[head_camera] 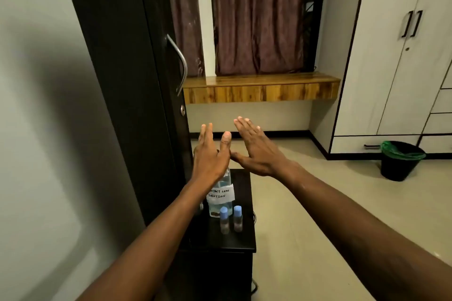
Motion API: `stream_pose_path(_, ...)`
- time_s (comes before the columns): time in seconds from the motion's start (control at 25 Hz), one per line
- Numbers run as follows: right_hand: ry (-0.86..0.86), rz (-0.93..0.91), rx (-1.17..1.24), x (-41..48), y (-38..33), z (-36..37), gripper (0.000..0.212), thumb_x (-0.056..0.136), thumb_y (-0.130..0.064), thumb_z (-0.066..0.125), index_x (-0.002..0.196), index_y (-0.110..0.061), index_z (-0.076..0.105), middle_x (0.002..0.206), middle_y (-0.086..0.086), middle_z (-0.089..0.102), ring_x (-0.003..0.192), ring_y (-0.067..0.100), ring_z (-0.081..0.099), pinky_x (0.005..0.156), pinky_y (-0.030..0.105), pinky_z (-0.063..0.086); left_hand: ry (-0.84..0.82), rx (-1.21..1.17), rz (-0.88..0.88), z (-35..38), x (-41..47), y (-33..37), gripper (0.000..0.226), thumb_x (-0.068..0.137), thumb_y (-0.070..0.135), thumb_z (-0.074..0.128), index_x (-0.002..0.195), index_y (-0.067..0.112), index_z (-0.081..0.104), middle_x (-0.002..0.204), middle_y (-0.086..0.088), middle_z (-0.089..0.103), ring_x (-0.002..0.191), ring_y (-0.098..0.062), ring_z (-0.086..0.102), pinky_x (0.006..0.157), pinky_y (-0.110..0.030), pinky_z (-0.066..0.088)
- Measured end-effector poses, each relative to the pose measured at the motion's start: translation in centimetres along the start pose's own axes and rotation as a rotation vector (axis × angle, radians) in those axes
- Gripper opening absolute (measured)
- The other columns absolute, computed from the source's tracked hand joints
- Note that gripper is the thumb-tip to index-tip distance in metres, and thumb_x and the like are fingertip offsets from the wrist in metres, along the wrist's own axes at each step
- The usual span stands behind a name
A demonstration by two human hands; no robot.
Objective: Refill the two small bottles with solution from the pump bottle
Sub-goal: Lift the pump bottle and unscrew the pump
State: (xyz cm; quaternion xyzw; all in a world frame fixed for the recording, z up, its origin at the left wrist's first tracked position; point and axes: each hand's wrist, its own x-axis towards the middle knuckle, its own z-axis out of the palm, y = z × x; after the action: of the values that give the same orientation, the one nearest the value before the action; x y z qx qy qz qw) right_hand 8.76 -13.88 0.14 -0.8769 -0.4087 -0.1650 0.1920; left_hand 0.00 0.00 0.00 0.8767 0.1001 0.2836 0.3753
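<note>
A clear pump bottle (220, 199) with a handwritten "contact lens solution" label stands on a small black table (238, 239). Its top is hidden behind my left hand. In front of it two small clear bottles with blue caps stand side by side, one on the left (224, 220) and one on the right (237, 218), both capped. My left hand (211, 154) and my right hand (256, 149) are stretched out flat above the table, fingers apart, holding nothing. The thumbs nearly touch.
A dark door (137, 80) with a metal handle (179, 63) stands just left of the table. Behind are a wooden shelf (261, 91) under brown curtains, white wardrobes (396, 56) on the right, and a black bin (401, 160) with a green liner.
</note>
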Motion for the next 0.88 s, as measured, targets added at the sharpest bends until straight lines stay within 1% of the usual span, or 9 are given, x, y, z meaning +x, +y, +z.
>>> stream_pose_path(0.12,-0.126,0.005,0.055,-0.1,0.1,2.7,0.095,0.094,-0.065,0.045,0.164,-0.015,0.003,0.173,0.005,0.001,0.160,0.019,-0.002,0.131,0.045,0.008,-0.045,-0.046,-0.162,1.3,-0.1,-1.6,0.075,0.102,0.065,0.030,0.163,0.023,0.015,0.172,-0.005,0.011,0.156,-0.028,0.018,0.124,-0.049,0.019)
stream_pose_path(0.2,-0.200,0.048,0.095,-0.2,0.1,4.8,0.101,0.088,-0.072,0.040,0.164,-0.015,0.004,0.173,0.004,0.004,0.160,0.019,0.002,0.130,0.045,0.011,-0.079,-0.095,-0.284,2.0,-0.3,-2.7,0.075,0.102,0.067,0.027,0.163,0.024,0.017,0.170,-0.008,0.019,0.155,-0.030,0.021,0.124,-0.051,0.022)
stream_pose_path(0.32,-0.258,0.116,0.160,0.4,0.6,7.4,0.114,0.075,-0.083,0.035,0.164,-0.018,0.007,0.173,0.004,0.012,0.159,0.020,0.013,0.128,0.045,0.021,-0.096,-0.118,-0.382,2.9,-0.3,-4.0,0.076,0.101,0.069,0.025,0.162,0.025,0.020,0.168,-0.010,0.024,0.154,-0.031,0.025,0.122,-0.051,0.025)
stream_pose_path(0.4,-0.295,0.122,0.227,0.7,0.8,9.2,0.114,0.073,-0.080,0.042,0.164,-0.018,0.010,0.171,0.006,0.021,0.157,0.023,0.025,0.125,0.045,0.029,-0.102,-0.129,-0.437,3.8,-0.3,-5.1,0.074,0.102,0.068,0.024,0.161,0.024,0.022,0.165,-0.010,0.030,0.151,-0.031,0.030,0.121,-0.051,0.028)
stream_pose_path(0.48,-0.322,0.141,0.322,1.0,0.8,10.4,0.107,0.072,-0.068,0.051,0.161,-0.018,0.020,0.163,0.009,0.039,0.147,0.028,0.043,0.118,0.046,0.040,-0.119,-0.132,-0.484,4.5,-0.5,-6.0,0.073,0.102,0.066,0.024,0.161,0.023,0.023,0.163,-0.011,0.034,0.149,-0.032,0.033,0.120,-0.052,0.031)
stream_pose_path(0.56,-0.306,0.144,0.381,1.5,0.9,11.3,0.091,0.070,-0.057,0.056,0.150,-0.018,0.040,0.144,0.009,0.059,0.128,0.028,0.058,0.106,0.044,0.050,-0.120,-0.139,-0.494,4.8,-0.6,-6.7,0.071,0.103,0.066,0.024,0.160,0.024,0.026,0.161,-0.012,0.038,0.147,-0.032,0.037,0.118,-0.053,0.033)
stream_pose_path(0.64,-0.298,0.135,0.402,2.0,1.3,11.8,0.080,0.069,-0.051,0.062,0.139,-0.014,0.051,0.131,0.008,0.064,0.117,0.026,0.061,0.100,0.041,0.053,-0.109,-0.139,-0.501,4.9,-0.5,-7.2,0.068,0.103,0.065,0.025,0.159,0.026,0.029,0.158,-0.011,0.043,0.145,-0.032,0.040,0.117,-0.053,0.035)
stream_pose_path(0.8,-0.282,0.163,0.436,2.7,2.2,12.7,0.068,0.066,-0.041,0.074,0.126,-0.014,0.059,0.113,0.005,0.071,0.099,0.023,0.066,0.087,0.038,0.056,-0.103,-0.154,-0.496,5.0,-0.6,-7.8,0.066,0.103,0.065,0.026,0.158,0.030,0.030,0.158,-0.009,0.043,0.145,-0.031,0.040,0.117,-0.051,0.034)
stream_pose_path(0.88,-0.260,0.139,0.441,3.0,2.1,12.4,0.063,0.066,-0.039,0.077,0.121,-0.013,0.063,0.106,0.003,0.072,0.094,0.021,0.066,0.083,0.036,0.055,-0.106,-0.162,-0.491,4.8,-0.3,-7.8,0.066,0.103,0.065,0.027,0.159,0.030,0.030,0.159,-0.009,0.042,0.146,-0.031,0.039,0.117,-0.051,0.034)
